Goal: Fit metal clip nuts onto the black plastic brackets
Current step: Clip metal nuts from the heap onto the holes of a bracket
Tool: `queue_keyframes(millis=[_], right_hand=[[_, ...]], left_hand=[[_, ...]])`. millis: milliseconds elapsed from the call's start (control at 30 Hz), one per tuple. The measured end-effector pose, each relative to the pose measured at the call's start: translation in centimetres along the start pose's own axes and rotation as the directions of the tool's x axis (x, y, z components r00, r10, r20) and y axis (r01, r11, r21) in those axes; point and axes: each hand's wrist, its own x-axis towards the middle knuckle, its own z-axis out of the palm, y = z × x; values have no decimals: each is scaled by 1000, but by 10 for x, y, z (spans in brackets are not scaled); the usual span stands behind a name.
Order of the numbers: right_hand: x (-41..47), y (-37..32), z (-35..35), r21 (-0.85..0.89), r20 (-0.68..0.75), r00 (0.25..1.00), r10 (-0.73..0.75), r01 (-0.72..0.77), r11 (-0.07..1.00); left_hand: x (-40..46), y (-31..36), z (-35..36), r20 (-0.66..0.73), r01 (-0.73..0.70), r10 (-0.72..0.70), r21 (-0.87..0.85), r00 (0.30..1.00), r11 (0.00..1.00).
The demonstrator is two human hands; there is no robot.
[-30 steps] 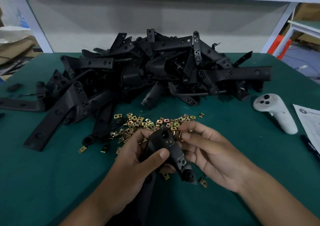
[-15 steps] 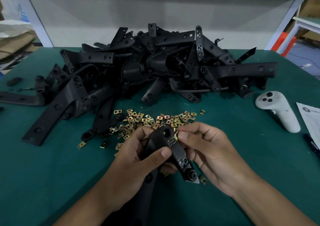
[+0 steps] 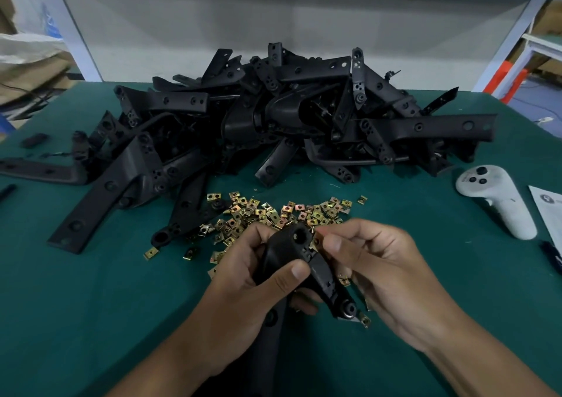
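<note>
Left hand (image 3: 243, 287) wrapped around a black bracket (image 3: 292, 260) near the table's front edge, right hand (image 3: 380, 272) fingertips pinching at its top (clip nut there too small to confirm), loose clip nuts (image 3: 273, 211) just beyond.

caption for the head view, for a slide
Left hand grips a black bracket; right hand pinches a clip nut against it.

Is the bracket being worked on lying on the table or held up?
Held up: the left hand grips the bracket, and the right hand pinches at its upper end.
</note>
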Motion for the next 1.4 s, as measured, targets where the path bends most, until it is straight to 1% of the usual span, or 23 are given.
queue_keyframes(millis=[100, 233, 300, 367, 400, 433, 467, 500, 533, 567, 600, 633, 700, 767, 867, 967, 1033, 1100, 1133, 1167, 1300, 1400], right_hand=[[-1, 5, 2, -8, 12, 1000, -7, 7, 1000], [-1, 7, -1, -16, 54, 998, -30, 31, 999], [-1, 7, -3, -19, 129, 991, -29, 32, 999], [0, 5, -4, -92, 204, 978, -34, 54, 994], [1, 5, -6, -181, 196, 980, -46, 82, 980], [4, 6, -9, -305, 151, 986, -76, 119, 945], [8, 8, -13, -456, 78, 989, -125, 147, 878], [11, 9, -18, -623, 18, 983, -183, 154, 767], [13, 11, -22, -767, 11, 976, -219, 149, 625], [15, 12, -24, -861, 44, 978, -204, 141, 489], [16, 14, -26, -907, 80, 984, -158, 138, 397], [16, 17, -29, -926, 109, 987, -120, 145, 348], [17, 21, -33, -935, 144, 981, -131, 178, 307], [18, 23, -34, -934, 137, 973, -184, 189, 305], [18, 24, -34, -923, 114, 966, -233, 190, 334], [19, 24, -32, -897, 87, 954, -287, 201, 393], [18, 23, -30, -856, 31, 948, -316, 188, 482], [18, 23, -30, -781, -48, 955, -294, 148, 607], [18, 22, -29, -751, -68, 958, -280, 135, 647], [18, 21, -29, -737, -75, 958, -276, 133, 663], [18, 18, -29, -734, -60, 955, -291, 156, 661], [18, 15, -29, -767, -37, 949, -312, 173, 618]], left_hand=[[0, -1, 0, -48, -32, 34, 28, 998, 999], [-1, 1, 1, -33, -42, 43, 6, 999, 999], [-2, 1, 0, -41, -41, 40, -9, 998, 999], [-1, 2, -3, -70, -39, 38, -13, 997, 999], [0, 3, -4, -78, -32, 30, -20, 996, 999], [2, 3, -4, -82, -17, 14, -37, 997, 999], [3, 4, -4, -80, -3, -2, -58, 997, 998], [3, 4, -5, -73, 5, -10, -71, 997, 997], [4, 4, -6, -66, 2, -7, -72, 998, 997], [4, 4, -7, -62, -5, 1, -65, 998, 998], [4, 5, -8, -62, -15, 12, -53, 998, 998], [4, 6, -9, -67, -24, 21, -37, 998, 999], [5, 9, -11, -93, -31, 30, -9, 995, 999], [7, 11, -11, -116, -27, 26, 0, 993, 1000], [7, 12, -11, -116, -20, 19, -1, 993, 1000], [4, 13, -9, -125, -1, 1, -5, 992, 1000], [3, 15, -8, -136, 11, -11, -2, 991, 1000], [2, 17, -6, -142, 22, -23, -11, 990, 1000], [2, 17, -6, -142, 26, -28, -21, 990, 999], [2, 18, -5, -139, 31, -34, -27, 990, 999], [0, 19, -3, -107, 56, -62, -60, 992, 997], [-1, 21, -1, -96, 76, -81, -54, 992, 996]])
